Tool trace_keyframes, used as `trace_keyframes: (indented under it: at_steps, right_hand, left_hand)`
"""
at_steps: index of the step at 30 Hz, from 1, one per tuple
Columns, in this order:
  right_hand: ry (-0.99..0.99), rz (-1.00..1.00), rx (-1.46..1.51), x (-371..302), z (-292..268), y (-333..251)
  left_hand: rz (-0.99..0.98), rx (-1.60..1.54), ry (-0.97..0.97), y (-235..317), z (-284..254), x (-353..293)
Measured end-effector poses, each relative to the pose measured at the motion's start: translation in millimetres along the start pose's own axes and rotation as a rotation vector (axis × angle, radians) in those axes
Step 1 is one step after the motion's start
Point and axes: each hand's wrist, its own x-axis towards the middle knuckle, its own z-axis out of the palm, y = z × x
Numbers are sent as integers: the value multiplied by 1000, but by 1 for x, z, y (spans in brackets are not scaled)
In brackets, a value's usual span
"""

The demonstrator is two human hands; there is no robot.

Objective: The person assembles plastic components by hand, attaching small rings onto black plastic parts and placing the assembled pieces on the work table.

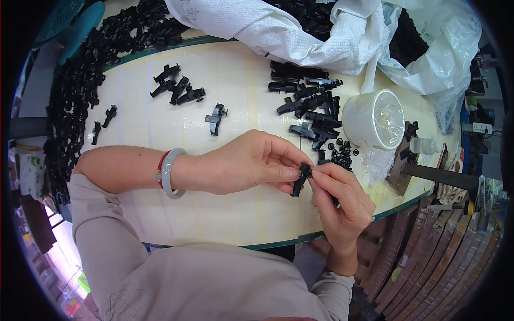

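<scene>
A small black plastic part (299, 185) is pinched between the thumb and fingers of my left hand (241, 165), above the table. My right hand (342, 199) meets it from the right, thumb and forefinger closed at the part's upper end; whatever tiny piece they pinch is hidden. Just beyond my right fingers lies a heap of small black rings (342, 155). Behind it is a pile of black plastic parts (316, 107). A single black part (216, 119) rests on the table beyond my left wrist.
A white tub (350, 120) with clear plastic inside stands at the right, near a metal bar tool (439, 176). White sacks (257, 27) of black parts lie at the back. Many more black parts (72, 112) line the left edge. Several parts (179, 88) lie far left of centre.
</scene>
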Motion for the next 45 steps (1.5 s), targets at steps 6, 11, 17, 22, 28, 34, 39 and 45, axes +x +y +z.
trace_keyframes:
  at_steps: [6, 11, 17, 22, 28, 34, 39, 45]
  right_hand:
    - [-44, -37, -60, -1, -1, 2]
    - [19, 135, 23, -4, -5, -1]
    - [164, 319, -211, -13, -46, 13]
    - [-43, 206, -317, -6, -32, 19]
    - [-149, 265, -412, 2, -28, 19]
    - [-123, 342, -293, 2, -33, 24]
    - [-112, 306, -309, 0, -32, 25]
    - [-178, 233, -344, 5, -32, 26]
  left_hand:
    - [105, 110, 1, -2, 2, 2]
    - [96, 127, 71, -1, -3, -2]
    - [186, 476, 404, 16, -23, -28]
    - [270, 597, 696, 21, -44, -56]
    - [293, 740, 838, 27, -48, -73]
    - [471, 1068, 911, 25, -43, -81]
    - [606, 1352, 835, 27, -22, -74]
    - [760, 1411, 355, 16, -3, -35]
